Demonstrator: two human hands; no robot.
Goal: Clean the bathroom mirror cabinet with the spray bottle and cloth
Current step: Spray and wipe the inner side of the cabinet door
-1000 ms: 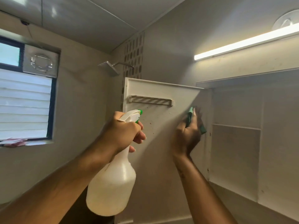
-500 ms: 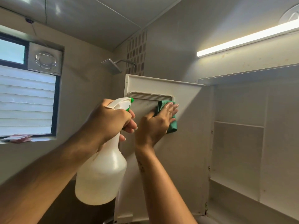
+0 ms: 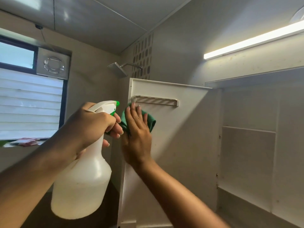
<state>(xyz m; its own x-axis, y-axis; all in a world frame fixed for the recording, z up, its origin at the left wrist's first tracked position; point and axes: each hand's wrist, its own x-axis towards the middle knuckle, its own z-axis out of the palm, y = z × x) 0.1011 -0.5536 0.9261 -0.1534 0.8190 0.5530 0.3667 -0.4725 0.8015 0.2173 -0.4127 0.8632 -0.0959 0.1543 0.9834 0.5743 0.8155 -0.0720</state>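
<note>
A strip light (image 3: 253, 41) at two o'clock glows bright, throwing a diagonal shadow across the cabinet door (image 3: 172, 129); daylight enters a window (image 3: 29, 104) at nine o'clock. Edges bow; near forearms blur.

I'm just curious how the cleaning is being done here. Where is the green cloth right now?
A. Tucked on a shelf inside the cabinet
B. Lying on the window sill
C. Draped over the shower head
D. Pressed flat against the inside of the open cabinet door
D: the right hand presses the green cloth against the open cabinet door, just below its small rail.
</note>
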